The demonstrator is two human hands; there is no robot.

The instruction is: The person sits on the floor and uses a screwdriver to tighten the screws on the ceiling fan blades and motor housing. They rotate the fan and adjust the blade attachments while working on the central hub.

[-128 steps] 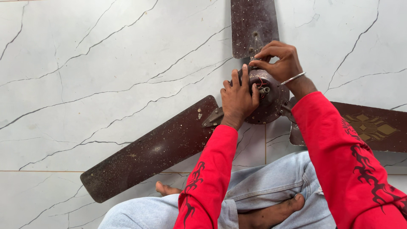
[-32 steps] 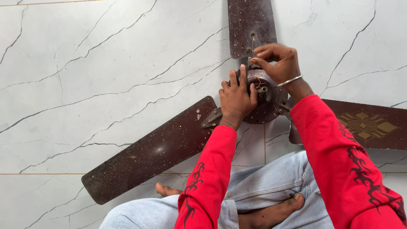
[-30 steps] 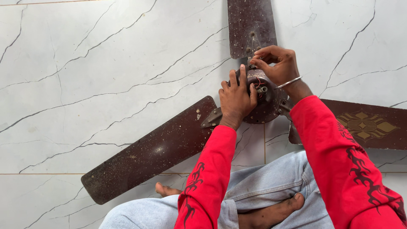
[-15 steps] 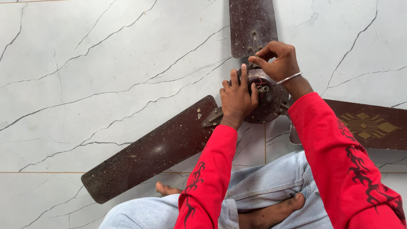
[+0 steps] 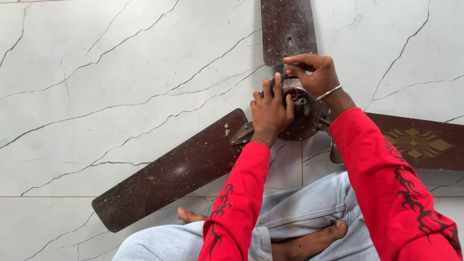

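ceiling fan (image 5: 309, 121) on tiled floor (image 5: 96, 72), motor hub at knees | left hand (image 5: 268, 112) flat, pressing hub | right hand (image 5: 314, 72) pinching hub-top fitting | likely heavy, rigid; hold hub, not thin blades

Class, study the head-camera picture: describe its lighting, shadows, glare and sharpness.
Head view: even, soft daylight; only faint shadows under the left hand and right hand; a dull sheen on the left fan blade; the floor tiles and hub look sharp, no blur.

Left hand (image 5: 268, 112) lies flat, fingers spread; right hand (image 5: 313, 73) curls, fingertips pinched together.
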